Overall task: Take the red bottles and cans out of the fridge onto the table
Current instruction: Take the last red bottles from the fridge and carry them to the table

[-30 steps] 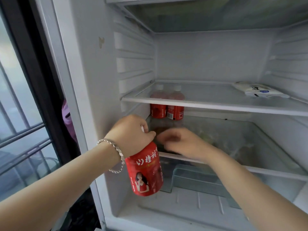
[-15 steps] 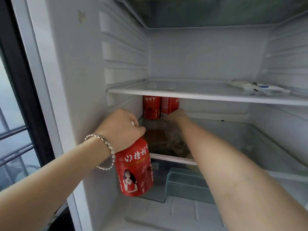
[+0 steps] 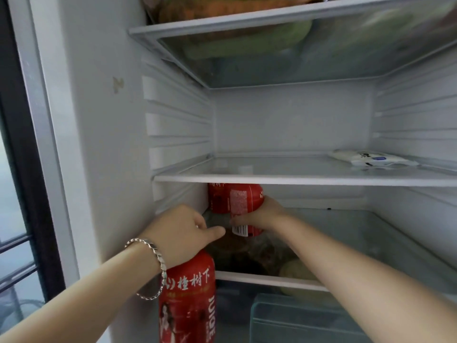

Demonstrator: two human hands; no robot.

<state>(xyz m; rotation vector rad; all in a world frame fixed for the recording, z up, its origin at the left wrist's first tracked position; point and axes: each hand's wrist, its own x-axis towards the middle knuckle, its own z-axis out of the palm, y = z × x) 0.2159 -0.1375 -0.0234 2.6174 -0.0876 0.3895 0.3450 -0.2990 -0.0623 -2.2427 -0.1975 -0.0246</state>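
Note:
My left hand (image 3: 181, 235) grips the top of a red bottle (image 3: 189, 298) with white lettering, hanging in front of the fridge's lower left. Deep on the lower shelf, my right hand (image 3: 263, 214) is curled round a second red bottle (image 3: 244, 201), tilted forward off the shelf. A third red bottle (image 3: 216, 199) stands behind it against the left wall. The tops of both are hidden by the glass shelf (image 3: 296, 179) above.
A white pouch (image 3: 371, 160) lies on the middle shelf at the right. Green and orange food sits on the top shelf (image 3: 247, 23). A clear crisper drawer (image 3: 296, 318) is at the bottom. A dark window frame (image 3: 22, 144) runs down the left.
My right hand has closed round the right-hand bottle at the back and tilted it forward. The camera has tipped upward, showing the top shelf. My left hand keeps its bottle.

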